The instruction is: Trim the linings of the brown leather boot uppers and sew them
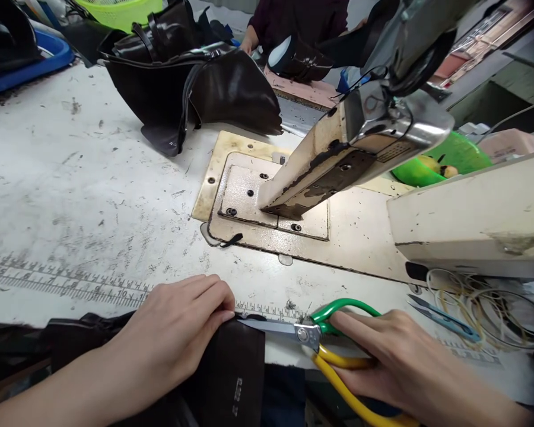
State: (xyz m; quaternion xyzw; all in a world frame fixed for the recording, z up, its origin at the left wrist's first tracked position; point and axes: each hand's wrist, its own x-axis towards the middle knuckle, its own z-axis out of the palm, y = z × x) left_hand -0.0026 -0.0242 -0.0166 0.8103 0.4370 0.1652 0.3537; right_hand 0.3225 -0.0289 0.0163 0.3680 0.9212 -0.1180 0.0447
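My left hand [178, 326] lies with fingers together on a dark brown leather piece [231, 373] at the table's near edge, pressing its top edge down. My right hand [391, 362] grips a pair of scissors [320, 335] with one green and one yellow handle. The scissor blades point left and touch the leather's edge right beside my left fingertips. A printed ruler strip [71, 284] runs along the table under both hands.
A worn sewing machine [360, 142] stands on its metal bed plate [267, 196] ahead. Several dark leather pieces [196, 89] are piled at the back. Another person's sleeve [271, 24] shows behind. Small blue snips [445, 320] and rubber bands [493, 308] lie right; a green basin [454, 157] sits behind.
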